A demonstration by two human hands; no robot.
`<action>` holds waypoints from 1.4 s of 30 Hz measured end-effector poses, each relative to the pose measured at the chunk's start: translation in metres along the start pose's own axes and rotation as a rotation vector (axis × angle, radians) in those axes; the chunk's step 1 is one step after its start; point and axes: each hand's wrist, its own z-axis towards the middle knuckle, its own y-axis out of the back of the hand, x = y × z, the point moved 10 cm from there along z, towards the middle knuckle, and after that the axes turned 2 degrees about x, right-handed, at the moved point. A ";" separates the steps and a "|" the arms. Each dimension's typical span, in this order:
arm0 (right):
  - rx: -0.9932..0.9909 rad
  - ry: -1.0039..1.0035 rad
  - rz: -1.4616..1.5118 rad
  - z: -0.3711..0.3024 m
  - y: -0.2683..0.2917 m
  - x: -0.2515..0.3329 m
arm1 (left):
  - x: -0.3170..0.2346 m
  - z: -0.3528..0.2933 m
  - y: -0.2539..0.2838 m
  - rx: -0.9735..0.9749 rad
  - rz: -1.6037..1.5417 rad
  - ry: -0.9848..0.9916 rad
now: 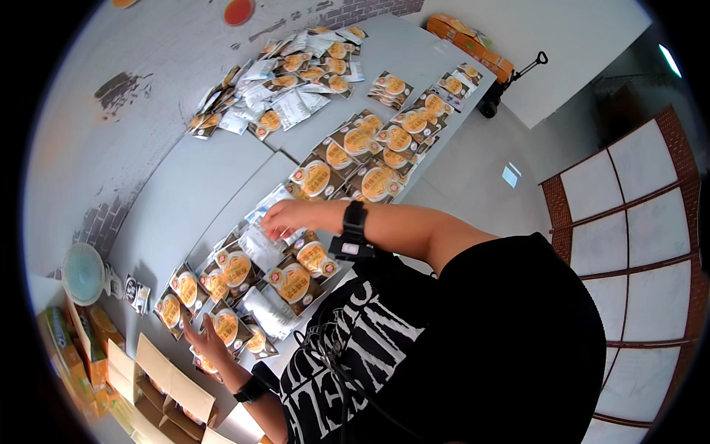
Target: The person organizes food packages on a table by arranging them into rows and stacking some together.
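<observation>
My right hand (290,218) reaches across the table with its fingers bent over a silver-white flat packet (259,249), closed at the packet's upper edge. My left hand (207,342) is at the near left end of the packet rows, fingers spread, beside brown packets (226,325) printed with an orange bowl picture. It appears to hold nothing. Around both hands, packets lie in overlapping rows, mostly picture side up. Another packet (268,309) shows its silver-white back between the hands. Both wrists carry black straps.
A loose heap of packets (285,81) lies on the grey table (207,174) against the wall; a small stack (390,90) sits nearer the rows. Open cardboard boxes (174,377) stand lower left, near a round fan (83,274). A loaded trolley (492,96) stands beyond the table's far end.
</observation>
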 end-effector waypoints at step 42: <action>-0.597 0.229 0.099 -0.229 0.478 -0.077 | -0.415 -0.108 -0.594 0.721 -0.913 0.676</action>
